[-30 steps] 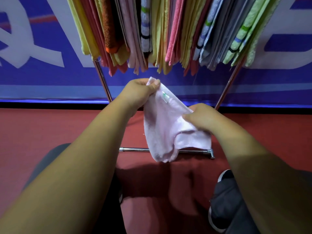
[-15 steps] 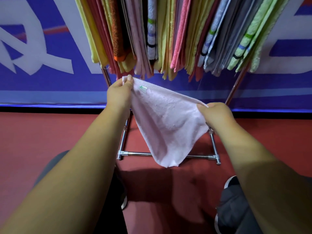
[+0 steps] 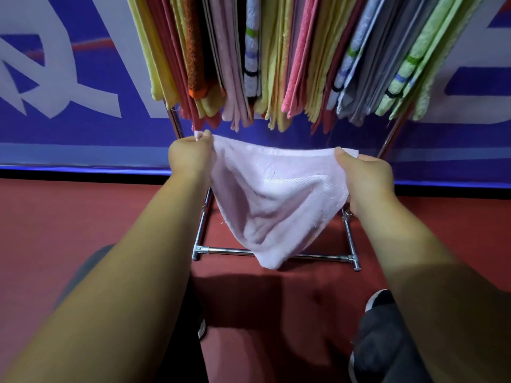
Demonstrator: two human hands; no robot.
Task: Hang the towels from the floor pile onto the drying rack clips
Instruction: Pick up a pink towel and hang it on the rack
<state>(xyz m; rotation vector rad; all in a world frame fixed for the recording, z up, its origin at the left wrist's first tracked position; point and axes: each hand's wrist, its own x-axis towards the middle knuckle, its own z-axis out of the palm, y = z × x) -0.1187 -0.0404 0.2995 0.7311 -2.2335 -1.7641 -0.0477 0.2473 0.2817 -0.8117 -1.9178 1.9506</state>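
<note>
**A:** How are you holding it?

**B:** You are stretching both arms forward. Your left hand (image 3: 190, 158) is pinching the top left corner of the pink towel (image 3: 273, 200), knuckles toward you. Your right hand (image 3: 365, 181) is gripping the top right corner, thumb lying on top.

**A:** And the cloth itself?

**B:** It is looking like soft terry with a woven band. Its top edge is pulling nearly straight between your hands, and the rest is sagging to a point in front of the shiny metal base bar of the rack (image 3: 229, 250).

**A:** Room around it?

**B:** The top edge is hanging just below the hems of the hung towels (image 3: 276, 64), which are packed tightly side by side. The red floor (image 3: 83, 217) is spreading wide on either side of the rack.
</note>
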